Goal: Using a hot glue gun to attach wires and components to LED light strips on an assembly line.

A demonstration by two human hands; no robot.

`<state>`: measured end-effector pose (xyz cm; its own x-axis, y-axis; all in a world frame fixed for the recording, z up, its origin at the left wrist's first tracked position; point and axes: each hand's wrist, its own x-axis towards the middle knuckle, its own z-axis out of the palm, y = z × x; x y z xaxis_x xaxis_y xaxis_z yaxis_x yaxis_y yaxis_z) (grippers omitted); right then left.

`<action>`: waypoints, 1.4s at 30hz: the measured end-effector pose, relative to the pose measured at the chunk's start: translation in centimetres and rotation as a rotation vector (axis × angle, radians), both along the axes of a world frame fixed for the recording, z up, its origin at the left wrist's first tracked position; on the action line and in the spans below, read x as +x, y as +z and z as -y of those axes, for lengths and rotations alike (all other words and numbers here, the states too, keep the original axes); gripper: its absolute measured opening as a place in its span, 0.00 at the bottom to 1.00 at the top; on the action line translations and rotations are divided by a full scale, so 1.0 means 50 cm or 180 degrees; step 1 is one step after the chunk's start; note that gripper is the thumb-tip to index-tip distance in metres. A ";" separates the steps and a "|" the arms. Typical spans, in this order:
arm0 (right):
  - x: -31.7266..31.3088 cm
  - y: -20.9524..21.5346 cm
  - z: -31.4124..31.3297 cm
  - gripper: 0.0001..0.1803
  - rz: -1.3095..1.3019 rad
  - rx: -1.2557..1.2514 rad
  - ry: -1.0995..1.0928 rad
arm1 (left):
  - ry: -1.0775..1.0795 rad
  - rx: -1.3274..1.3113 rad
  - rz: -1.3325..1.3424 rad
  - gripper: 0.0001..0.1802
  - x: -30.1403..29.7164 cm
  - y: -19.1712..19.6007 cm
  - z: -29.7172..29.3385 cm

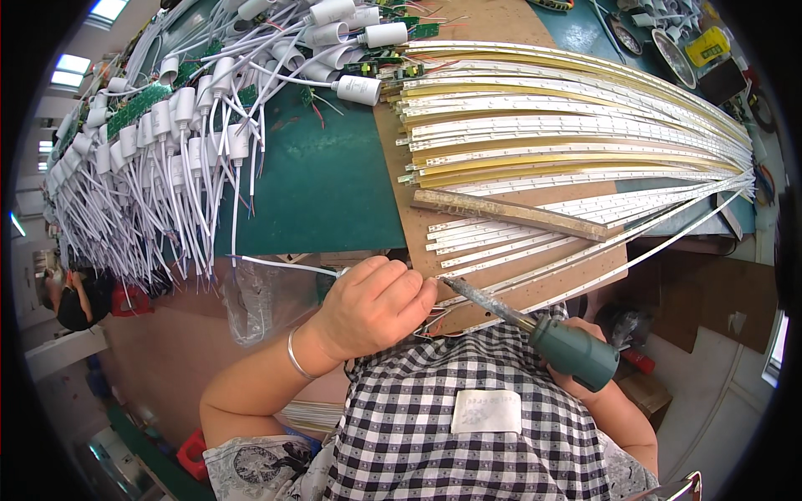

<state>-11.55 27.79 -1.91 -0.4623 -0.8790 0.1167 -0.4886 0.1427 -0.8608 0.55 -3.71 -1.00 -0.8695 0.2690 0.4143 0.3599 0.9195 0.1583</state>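
Observation:
My left hand (372, 305) is closed in a pinch by the near left corner of the brown board. A white cable (288, 265) runs into it from the left; what sits right at the fingertips is mostly hidden. My right hand (572, 351) is wrapped around the green handle of a soldering iron (576, 355). The iron's dark tip points left and reaches close to my left fingertips, beside the end of the nearest LED strip (535, 305). Thin wires (430, 321) show just below my left fingers.
Many LED strips (543, 108) fan across the brown board (393, 159), with a wooden bar (510, 215) lying over some. White lamp caps (359, 89) with cables and circuit boards crowd the left of the green table (326, 184). A clear plastic bag (259, 301) hangs at the table edge.

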 end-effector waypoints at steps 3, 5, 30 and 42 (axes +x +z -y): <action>0.003 -0.003 0.002 0.15 0.0007 -0.0021 -0.0013 | 0.0015 0.0007 0.0007 0.09 0.004 -0.001 0.003; 0.003 -0.002 0.004 0.14 -0.0034 -0.0022 -0.0001 | 0.0018 -0.0002 0.0007 0.09 0.005 -0.002 0.003; 0.008 0.005 0.004 0.13 -0.0017 0.0107 -0.0216 | -0.0028 -0.0012 0.0034 0.09 0.001 0.003 0.002; -0.004 0.010 0.001 0.08 -0.0701 0.0358 0.0111 | -0.0064 -0.0021 0.0055 0.10 0.001 0.002 0.003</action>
<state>-11.74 27.74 -1.40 -0.4056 -0.9072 0.1118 -0.6690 0.2112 -0.7126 0.59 -3.85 -0.90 -0.8709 0.2891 0.3973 0.3755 0.9132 0.1586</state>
